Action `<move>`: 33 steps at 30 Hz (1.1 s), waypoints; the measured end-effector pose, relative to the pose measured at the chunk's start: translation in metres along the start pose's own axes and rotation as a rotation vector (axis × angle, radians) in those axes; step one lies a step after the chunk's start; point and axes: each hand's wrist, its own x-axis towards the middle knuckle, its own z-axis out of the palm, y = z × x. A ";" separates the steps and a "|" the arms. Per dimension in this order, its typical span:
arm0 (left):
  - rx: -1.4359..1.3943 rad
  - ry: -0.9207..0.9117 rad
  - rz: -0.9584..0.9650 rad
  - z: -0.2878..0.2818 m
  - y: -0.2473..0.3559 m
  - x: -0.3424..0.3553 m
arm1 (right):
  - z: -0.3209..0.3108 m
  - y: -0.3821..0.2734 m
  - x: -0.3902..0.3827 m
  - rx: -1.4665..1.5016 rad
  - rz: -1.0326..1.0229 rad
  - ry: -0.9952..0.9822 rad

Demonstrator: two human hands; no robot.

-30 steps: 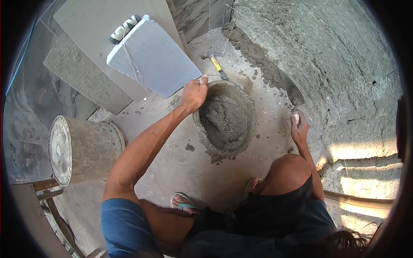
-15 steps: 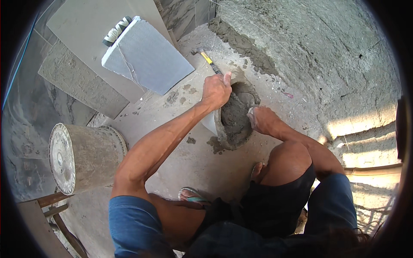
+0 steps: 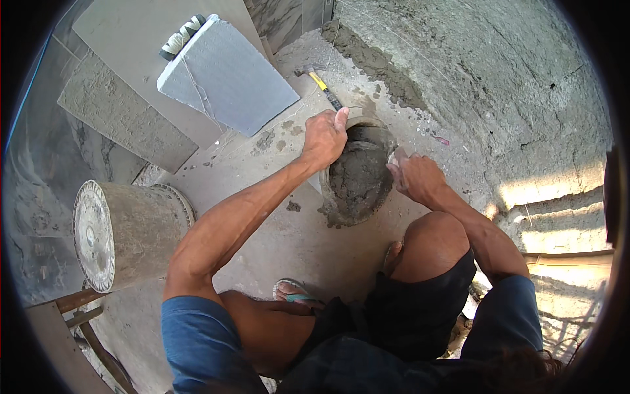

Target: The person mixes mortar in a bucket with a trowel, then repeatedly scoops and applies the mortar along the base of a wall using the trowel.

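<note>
Taking the top of the view as twelve o'clock and the mortar bucket (image 3: 365,122) as the centre of the dial, we see the bucket standing on the dusty concrete floor (image 3: 262,243), in front of the person's feet, its round mouth facing us. Its rim is crusted with grey cement, and the wet mortar (image 3: 361,177) inside is dark, thick and lumpy, heaped unevenly, with a curved ridge across it toward twelve; damp smears spread on the floor at seven. The left hand (image 3: 326,136) sits at half past ten, its fingers curled over the rim and gripping it, the thumb pointing up. The right hand (image 3: 418,177) is at three, just beside the rim, its fingers closed round a pale handle (image 3: 395,155); we cannot make out the tool's other end. At eleven, near the left hand, lies a claw hammer (image 3: 323,83) with a yellow and black handle. Farther off at ten we find a pale grey block (image 3: 230,75) with a spool of white string (image 3: 182,37) against its edge. A strip of mortar (image 3: 377,65) runs along the foot of the rough wall (image 3: 499,85) between twelve and one.
</note>
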 end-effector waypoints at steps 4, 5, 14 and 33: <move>0.059 0.038 0.062 -0.002 -0.011 0.000 | 0.068 -0.008 -0.005 0.182 -0.081 -0.059; 0.057 0.034 0.043 -0.004 -0.009 -0.001 | 0.069 -0.012 -0.016 0.185 -0.136 -0.073; 0.016 -0.032 0.176 0.022 -0.003 -0.018 | -0.023 -0.002 -0.026 -0.114 0.120 -0.350; -0.158 -0.036 0.149 0.017 -0.004 -0.021 | 0.092 -0.029 -0.051 0.862 0.378 -0.672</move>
